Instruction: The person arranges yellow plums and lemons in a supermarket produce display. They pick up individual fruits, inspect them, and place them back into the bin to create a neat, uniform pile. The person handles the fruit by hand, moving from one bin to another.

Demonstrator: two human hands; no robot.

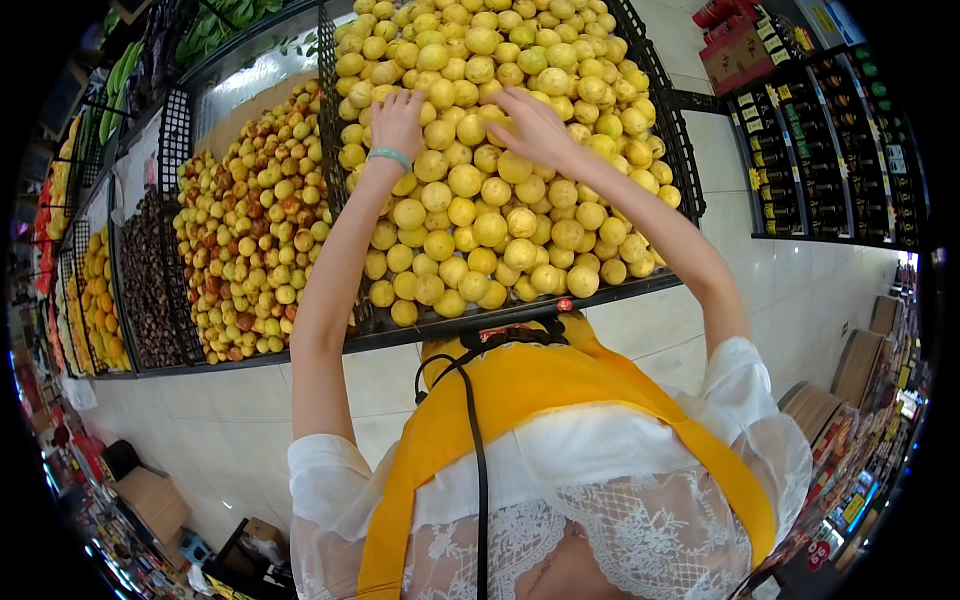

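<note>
A deep heap of round yellow fruits (465,180), which look like yellow passion fruit, fills the sloping display bin before me. My left hand (397,124), with a pale green bangle (390,155) at its wrist, rests palm down on the heap's left part. Its fingertips dip between fruits, so whether it grips one is hidden. My right hand (534,129) reaches in from the right at about the same height. Its thumb and fingers are spread over the fruits with yellow showing between them; a firm hold cannot be made out.
Black plastic lattice dividers (327,112) flank the heap. To the left lie red-and-green jujubes (255,247) and small dark brown produce (150,277). A bottle rack (825,150) stands at the right. The bin's black front edge (465,321) runs close to my yellow apron (510,382).
</note>
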